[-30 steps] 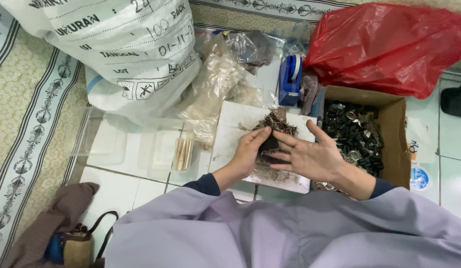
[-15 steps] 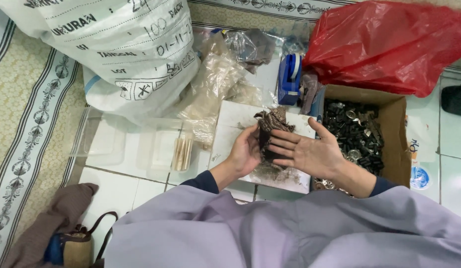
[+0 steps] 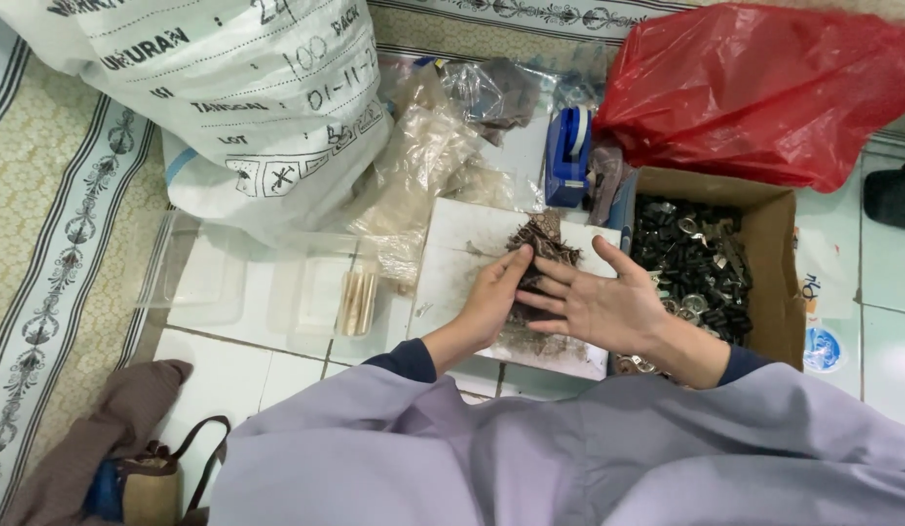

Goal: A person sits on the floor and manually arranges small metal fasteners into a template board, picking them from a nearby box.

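At the far left of the frame a patterned mat (image 3: 53, 224) runs down the edge, and in the lower left corner a brown cloth (image 3: 92, 429) lies beside a bag with a dark strap (image 3: 155, 482). The upper left is filled by a large white woven sack (image 3: 228, 97) with dark print on it. Below the sack, left of centre, a clear plastic tray (image 3: 267, 292) rests on the white floor tiles and holds a small bundle of pale sticks (image 3: 356, 300). Crumpled clear plastic bags (image 3: 423, 166) lie just right of the sack, towards the top middle. At the centre sits a white board (image 3: 462, 263), and on it is a pile of dark small pieces (image 3: 545, 244). The left hand (image 3: 491, 297) comes up from the bottom, fingers loosely curled, fingertips touching the left side of the pile; whether it grips any pieces cannot be told. The right hand (image 3: 599, 307) lies flat and wide open, fingers spread, over the lower part of the pile, holding nothing that shows. Above the board stands a blue tape dispenser (image 3: 567, 156). Right of the hands, a cardboard box (image 3: 774, 273) holds dark and shiny metal parts (image 3: 691, 263). A red plastic bag (image 3: 764, 88) fills the upper right.
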